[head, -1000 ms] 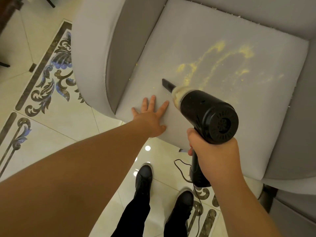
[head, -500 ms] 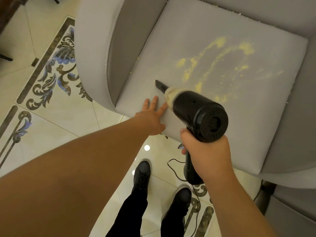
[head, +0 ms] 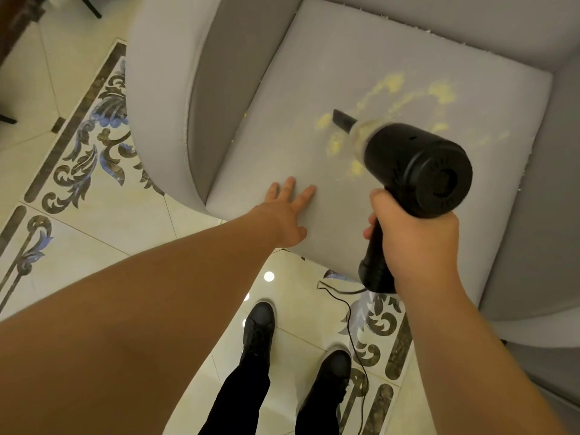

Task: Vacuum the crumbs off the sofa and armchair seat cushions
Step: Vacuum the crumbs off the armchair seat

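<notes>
Scattered yellow crumbs (head: 395,98) lay in one patch on the single grey fabric seat cushion (head: 282,146) of the armchair. One black handheld vacuum (head: 414,171) pointed its nozzle into them, its handle clenched in the right hand (head: 414,243). The left hand (head: 287,211) rested flat, fingers straight, on the cushion's front edge. Two black shoes (head: 259,328) stood on the patterned tile floor (head: 78,189).

Part of the crumbs (head: 405,98) is being hidden behind the vacuum (head: 417,171). The armchair (head: 163,89) is being cut off by the top and right edges. The vacuum's grip is being covered by the right hand (head: 414,243).
</notes>
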A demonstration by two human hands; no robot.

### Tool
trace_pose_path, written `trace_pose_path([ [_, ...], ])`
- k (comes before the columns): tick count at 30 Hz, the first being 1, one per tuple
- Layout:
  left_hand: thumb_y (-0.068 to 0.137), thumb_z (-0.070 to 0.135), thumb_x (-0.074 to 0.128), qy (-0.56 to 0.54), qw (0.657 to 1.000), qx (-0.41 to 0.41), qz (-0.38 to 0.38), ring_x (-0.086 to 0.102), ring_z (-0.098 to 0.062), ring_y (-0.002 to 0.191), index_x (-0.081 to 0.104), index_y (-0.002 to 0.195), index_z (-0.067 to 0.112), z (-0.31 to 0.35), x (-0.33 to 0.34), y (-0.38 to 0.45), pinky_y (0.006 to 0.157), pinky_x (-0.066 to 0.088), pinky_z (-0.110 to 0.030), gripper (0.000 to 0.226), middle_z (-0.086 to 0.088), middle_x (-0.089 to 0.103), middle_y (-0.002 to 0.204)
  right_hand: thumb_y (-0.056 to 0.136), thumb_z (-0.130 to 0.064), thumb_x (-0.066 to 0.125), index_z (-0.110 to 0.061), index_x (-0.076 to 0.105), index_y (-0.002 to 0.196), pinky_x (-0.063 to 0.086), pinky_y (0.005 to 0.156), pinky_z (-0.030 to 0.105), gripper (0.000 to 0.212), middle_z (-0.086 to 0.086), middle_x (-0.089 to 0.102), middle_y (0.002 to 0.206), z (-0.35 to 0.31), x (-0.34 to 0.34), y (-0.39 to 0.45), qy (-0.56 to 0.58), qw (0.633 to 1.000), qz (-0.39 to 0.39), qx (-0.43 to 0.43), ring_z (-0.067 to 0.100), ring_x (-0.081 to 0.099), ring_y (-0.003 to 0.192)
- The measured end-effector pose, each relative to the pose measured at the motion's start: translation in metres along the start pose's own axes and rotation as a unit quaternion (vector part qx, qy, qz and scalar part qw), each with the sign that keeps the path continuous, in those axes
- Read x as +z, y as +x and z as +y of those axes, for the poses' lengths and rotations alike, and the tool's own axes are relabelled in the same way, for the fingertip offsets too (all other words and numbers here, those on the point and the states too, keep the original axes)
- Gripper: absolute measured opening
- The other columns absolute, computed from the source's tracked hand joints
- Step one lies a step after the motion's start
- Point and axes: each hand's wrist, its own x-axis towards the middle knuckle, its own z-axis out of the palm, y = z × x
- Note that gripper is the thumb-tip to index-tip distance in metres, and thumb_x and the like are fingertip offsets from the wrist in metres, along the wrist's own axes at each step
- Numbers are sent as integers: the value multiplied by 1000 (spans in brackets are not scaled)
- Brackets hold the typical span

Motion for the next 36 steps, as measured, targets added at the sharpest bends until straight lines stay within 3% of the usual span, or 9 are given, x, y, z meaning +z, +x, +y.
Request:
trace_pose_path([
  [7, 99, 56, 55, 24, 1000, 5, 2, -19, -32, 157, -20, 157, 50, -1, 6, 4, 123, 22, -62, 95, 7, -28, 168, 88, -18, 73, -13, 73, 83, 63, 69, 41, 8, 12, 69, 70, 4, 13, 9, -66, 997, -36, -22, 35, 71, 72],
  [10, 98, 59, 51, 62, 997, 23, 29, -20, -33, 157, -18, 158, 50, -5, -2, 6, 122, 16, -67, 92, 7, -27, 169, 87, -21, 75, -14, 72, 84, 60, 63, 35, 8, 14, 70, 73, 6, 14, 7, -80, 996, -16, -48, 34, 71, 75],
  [14, 96, 62, 52, 42, 999, -11, -7, -24, -34, 156, -23, 155, 53, -8, -1, 11, 122, 20, -66, 95, 8, -35, 165, 87, -24, 76, -13, 72, 90, 62, 69, 39, 12, 15, 70, 78, 10, 19, 14, -56, 998, 10, -29, 35, 72, 79],
  [21, 95, 66, 56, 36, 999, 0, 2, -27, -36, 154, -24, 157, 49, -4, 6, 8, 124, 10, -67, 102, 4, -36, 166, 88, -25, 75, -14, 75, 86, 58, 61, 28, 12, 11, 73, 72, 13, 29, 16, -99, 991, -86, -22, 14, 68, 58],
  [25, 96, 64, 56, 33, 999, 9, 3, -26, -36, 155, -25, 156, 49, -9, 5, 8, 124, 12, -66, 101, 6, -35, 166, 87, -24, 75, -14, 74, 85, 61, 69, 37, 11, 12, 73, 72, 2, 24, 23, -112, 989, -84, -46, 29, 73, 72],
  [29, 102, 53, 50, 15, 1000, 17, 13, -20, -36, 157, -21, 157, 49, -10, -2, 10, 123, 19, -64, 90, 8, -28, 169, 86, -27, 76, -15, 74, 85, 58, 65, 36, 12, 9, 73, 73, -6, 39, 40, -108, 990, -44, -75, 25, 73, 75],
  [32, 104, 44, 50, 27, 999, 13, 16, -14, -37, 157, -17, 159, 48, -11, -9, 11, 121, 28, -62, 87, 9, -23, 170, 87, -27, 76, -16, 75, 84, 57, 66, 31, 11, 8, 74, 74, -12, 58, 55, -75, 993, -71, -60, 23, 74, 74],
  [36, 101, 49, 52, 49, 999, 2, 5, -19, -38, 156, -21, 158, 47, -6, -6, 11, 120, 29, -62, 93, 6, -30, 168, 85, -36, 78, -20, 76, 89, 57, 70, 27, 17, 2, 75, 77, -11, 74, 71, -64, 994, -55, -76, 20, 75, 79],
])
